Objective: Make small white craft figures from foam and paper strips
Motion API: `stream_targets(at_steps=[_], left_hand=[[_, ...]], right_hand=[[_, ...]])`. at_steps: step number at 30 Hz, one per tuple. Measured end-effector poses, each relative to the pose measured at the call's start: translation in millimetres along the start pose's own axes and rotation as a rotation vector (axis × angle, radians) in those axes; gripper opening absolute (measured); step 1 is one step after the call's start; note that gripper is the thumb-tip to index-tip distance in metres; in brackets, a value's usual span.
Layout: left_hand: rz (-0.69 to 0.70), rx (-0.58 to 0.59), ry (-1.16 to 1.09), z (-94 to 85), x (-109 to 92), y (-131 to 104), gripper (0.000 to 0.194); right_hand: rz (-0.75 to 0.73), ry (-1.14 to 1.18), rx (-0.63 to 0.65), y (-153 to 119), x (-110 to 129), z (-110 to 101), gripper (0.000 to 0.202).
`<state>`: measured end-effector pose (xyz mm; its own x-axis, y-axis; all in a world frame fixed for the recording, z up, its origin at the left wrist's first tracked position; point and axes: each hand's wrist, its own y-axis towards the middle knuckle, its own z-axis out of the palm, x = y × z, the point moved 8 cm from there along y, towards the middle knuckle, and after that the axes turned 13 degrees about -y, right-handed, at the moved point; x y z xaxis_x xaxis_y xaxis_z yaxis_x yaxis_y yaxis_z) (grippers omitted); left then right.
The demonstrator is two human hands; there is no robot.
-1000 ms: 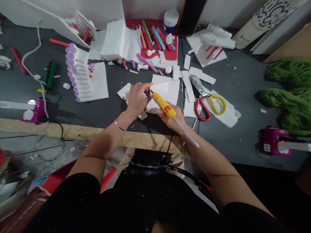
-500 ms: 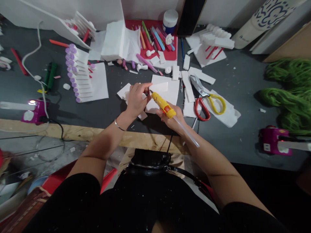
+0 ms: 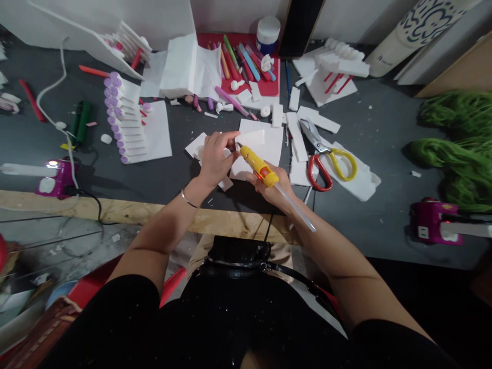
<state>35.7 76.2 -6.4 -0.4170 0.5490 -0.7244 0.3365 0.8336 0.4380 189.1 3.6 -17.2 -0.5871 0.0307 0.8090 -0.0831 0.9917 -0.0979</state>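
My right hand [image 3: 274,185] is wrapped round a yellow hot glue gun [image 3: 255,163], with a clear glue stick [image 3: 295,209] jutting from its back end. The nozzle points up and left, close to the fingertips of my left hand [image 3: 216,156]. Those fingers pinch a small white foam piece [image 3: 237,145], partly hidden behind them. Beside the nozzle a white foam strip [image 3: 252,137] stands or lies on a larger white foam sheet [image 3: 272,146]; I cannot tell which. More white scraps [image 3: 197,145] lie under and left of my left hand.
Scissors [image 3: 321,148] with red and yellow handles lie on foam strips at the right. Purple-tipped foam rolls [image 3: 119,115] stand at the left. Behind are markers [image 3: 246,59] on a red sheet and a white jar [image 3: 268,33]. Green yarn [image 3: 453,148] and a purple power socket [image 3: 436,221] sit far right.
Both hands and the glue gun keep almost the same place. The nozzle tip and my left fingertips have shifted very slightly.
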Motion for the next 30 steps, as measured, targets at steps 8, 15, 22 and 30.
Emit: stream_targets(at_steps=[8, 15, 22, 30], left_hand=[[-0.034, -0.006, -0.001, -0.5, 2.8, 1.0, 0.058], [-0.062, -0.016, 0.012, -3.5, 2.8, 1.2, 0.052], [-0.063, -0.020, 0.013, -5.1, 2.9, 0.9, 0.046], [-0.034, -0.022, -0.009, -3.6, 4.2, -0.2, 0.047]], right_hand=[[0.018, -0.010, -0.013, 0.8, -2.2, -1.3, 0.038], [0.027, -0.032, -0.034, 1.7, -6.5, -5.1, 0.035], [-0.007, -0.006, -0.034, 1.0, -4.1, -3.8, 0.041], [-0.035, -0.055, 0.007, -1.3, 1.8, -0.5, 0.047]])
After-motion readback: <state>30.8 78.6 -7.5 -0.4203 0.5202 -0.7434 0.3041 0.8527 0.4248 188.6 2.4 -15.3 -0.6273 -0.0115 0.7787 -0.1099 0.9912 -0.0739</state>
